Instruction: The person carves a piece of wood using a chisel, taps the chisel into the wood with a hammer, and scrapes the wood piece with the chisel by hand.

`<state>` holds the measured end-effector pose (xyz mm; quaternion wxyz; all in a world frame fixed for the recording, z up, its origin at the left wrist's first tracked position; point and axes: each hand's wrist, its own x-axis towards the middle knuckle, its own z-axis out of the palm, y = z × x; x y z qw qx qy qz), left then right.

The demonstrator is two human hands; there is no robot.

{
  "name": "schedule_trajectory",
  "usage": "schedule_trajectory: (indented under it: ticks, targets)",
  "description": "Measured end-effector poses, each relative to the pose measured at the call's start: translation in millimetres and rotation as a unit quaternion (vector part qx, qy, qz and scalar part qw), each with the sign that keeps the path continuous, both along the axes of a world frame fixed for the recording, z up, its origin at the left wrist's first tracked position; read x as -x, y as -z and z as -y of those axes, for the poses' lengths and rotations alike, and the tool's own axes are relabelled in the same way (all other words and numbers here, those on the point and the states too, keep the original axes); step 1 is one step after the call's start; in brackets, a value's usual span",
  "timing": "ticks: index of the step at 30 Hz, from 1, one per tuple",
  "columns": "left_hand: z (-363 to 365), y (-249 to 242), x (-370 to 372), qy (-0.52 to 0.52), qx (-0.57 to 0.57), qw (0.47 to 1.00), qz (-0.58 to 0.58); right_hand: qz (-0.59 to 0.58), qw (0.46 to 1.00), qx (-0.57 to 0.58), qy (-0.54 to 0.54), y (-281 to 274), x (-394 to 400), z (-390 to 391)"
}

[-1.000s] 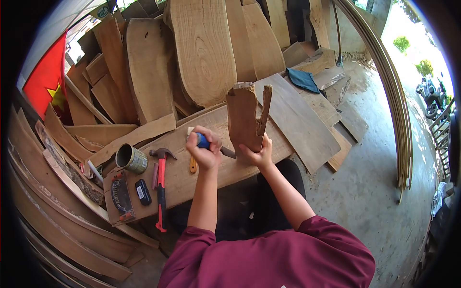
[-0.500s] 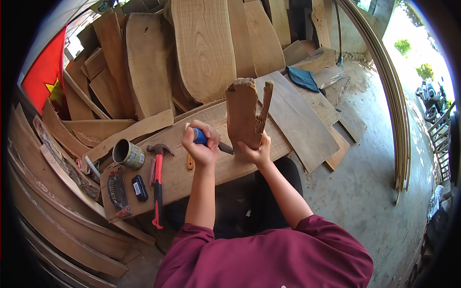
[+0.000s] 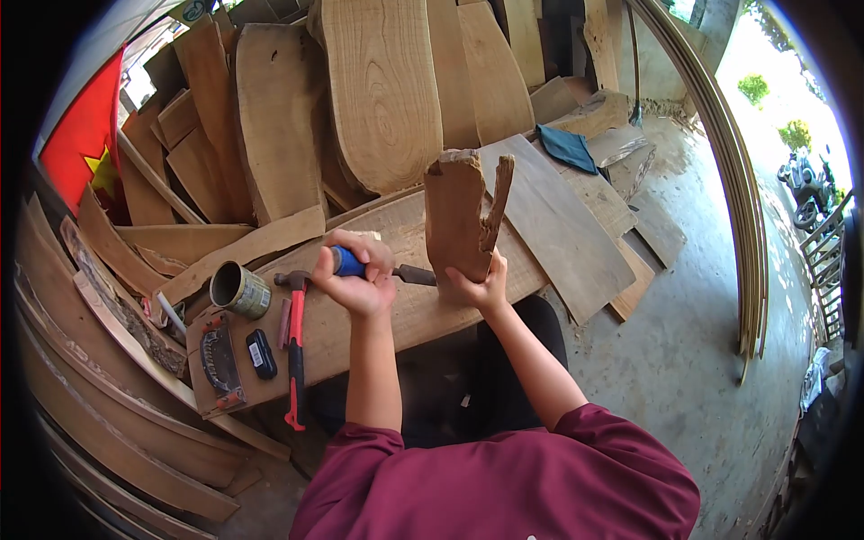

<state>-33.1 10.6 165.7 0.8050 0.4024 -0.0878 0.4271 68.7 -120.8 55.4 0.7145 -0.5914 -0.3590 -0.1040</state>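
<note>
My left hand (image 3: 360, 278) is wrapped round the blue handle of a chisel (image 3: 417, 275), whose dark flat blade points right. The blade's end reaches the lower left edge of a broken wooden board (image 3: 453, 216); whether it touches cannot be made out. My right hand (image 3: 481, 284) grips that board at its bottom end, thumb on the near face. The board stands upright above the bench, with a jagged, splintered notch along its top right side. Left of my left forearm, a claw hammer (image 3: 295, 351) with a red and black handle lies on the wooden bench (image 3: 409, 326).
A tin can (image 3: 240, 290), a black case (image 3: 261, 354) and a sanding block (image 3: 221, 362) sit at the bench's left end. Flat boards (image 3: 558, 220) lie to the right, near a blue cloth (image 3: 567, 148). Large slabs (image 3: 382, 90) lean behind.
My left hand has shifted left with the chisel, and its blade now lies flatter and shows more. The small orange object near that hand is now hidden. My right hand and the board barely moved.
</note>
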Motion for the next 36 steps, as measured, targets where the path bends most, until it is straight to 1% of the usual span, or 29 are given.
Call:
schedule_trajectory:
  ticks: [2,5,6,8,10,11,14,16,18,20,21,23,25,28,29,33,34,36]
  targets:
    - [0.4,-0.6,-1.7,-0.005,0.002,1.0,-0.013,-0.02,1.0,-0.002,-0.006,-1.5,1.0,-0.5]
    - [0.3,-6.7,-5.1,-0.01,0.014,0.999,-0.046,-0.006,1.0,0.004,-0.002,-3.0,0.5,1.2]
    - [1.5,-9.9,-3.4,-0.011,0.016,0.999,-0.043,-0.003,1.0,0.005,-0.003,-3.4,-0.9,1.3]
    - [5.7,-16.5,3.4,0.01,-0.018,1.0,-0.003,-0.021,1.0,0.005,-0.011,-0.6,0.2,0.3]
    - [10.5,-7.3,-4.7,-0.002,-0.017,0.998,-0.055,-0.028,0.999,0.007,-0.014,1.2,0.4,0.4]
    - [15.2,0.2,-12.7,-0.014,-0.017,0.994,-0.111,-0.031,0.999,0.007,-0.015,0.3,-0.1,1.0]
    - [7.3,-2.7,-12.9,0.009,-0.008,0.996,-0.085,-0.031,0.999,0.005,-0.011,-1.6,1.5,1.0]
    - [3.2,-9.1,-6.0,0.002,0.001,0.997,-0.072,-0.029,0.999,-0.004,-0.016,1.0,1.6,0.3]
    - [1.0,-12.7,-0.2,0.015,-0.008,1.0,-0.016,-0.026,0.999,-0.015,-0.019,3.1,-0.4,-0.8]
    - [11.7,5.7,-16.2,-0.018,0.008,0.992,-0.123,-0.054,0.998,0.001,-0.032,3.6,0.0,1.0]
    - [9.0,13.2,-18.4,-0.007,0.016,0.992,-0.121,-0.051,0.998,0.0,-0.032,3.4,-0.2,0.9]
    - [4.2,10.4,-16.4,0.006,0.023,0.993,-0.118,-0.038,0.999,0.005,-0.016,3.7,0.0,1.1]
    - [-2.6,5.1,-8.6,0.013,0.019,0.999,-0.041,-0.041,0.999,-0.001,-0.022,4.7,1.2,1.6]
    - [2.2,-3.0,-1.7,0.0,-0.013,1.0,-0.014,-0.043,0.999,-0.004,-0.023,3.9,0.1,-0.2]
    - [3.6,3.3,-8.7,-0.004,0.001,0.999,-0.047,-0.039,0.999,0.003,-0.019,3.8,0.0,0.4]
    - [-2.3,-2.1,-7.5,0.013,0.004,0.999,-0.051,-0.059,0.998,0.008,-0.018,3.4,0.6,0.2]
    - [-1.4,-5.5,-5.5,0.015,0.003,0.999,-0.047,-0.04,0.999,0.007,-0.012,1.7,0.2,0.1]
    - [0.4,-8.4,0.3,0.008,-0.03,1.0,-0.001,-0.021,1.0,0.007,-0.004,0.6,0.9,0.3]
